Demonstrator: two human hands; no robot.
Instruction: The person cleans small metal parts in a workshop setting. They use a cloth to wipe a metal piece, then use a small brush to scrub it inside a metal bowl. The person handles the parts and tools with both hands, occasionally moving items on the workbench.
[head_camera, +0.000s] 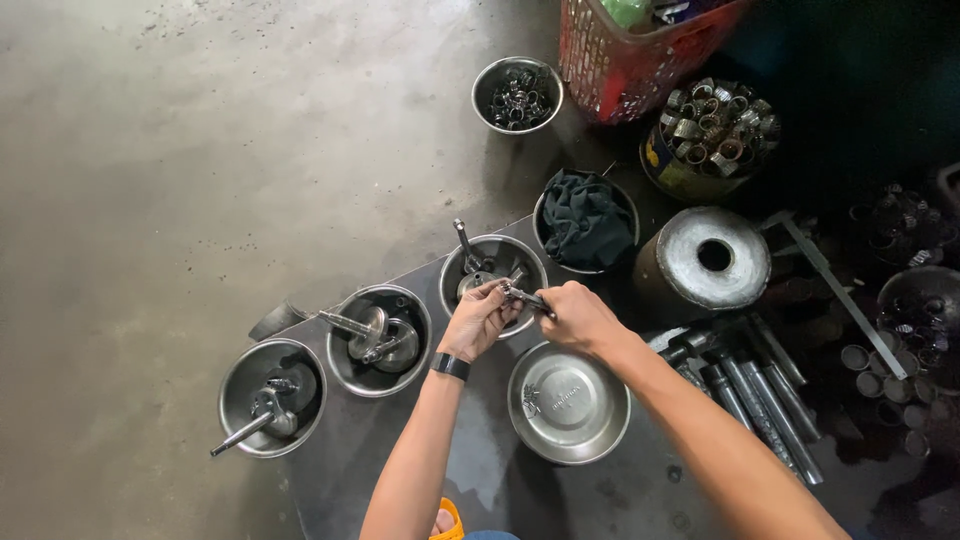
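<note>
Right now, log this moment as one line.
left hand: pinching small metal part | right hand: gripping same part | position: over steel bowl holding crank pieces | near: empty steel bowl

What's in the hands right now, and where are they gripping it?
Both hands hold one small metal part over a steel bowl: left hand pinches its left end, right hand its right end. Its exact shape is too small to tell.

My hands (480, 318) (578, 315) grip a small glossy metal part (522, 296). Centre: round polished steel bowls (568, 405), smooth. Upper centre: matt dark cloth (586, 222). Top: red plastic basket (625, 60). Left: rough, dull concrete floor (200, 150).
</note>
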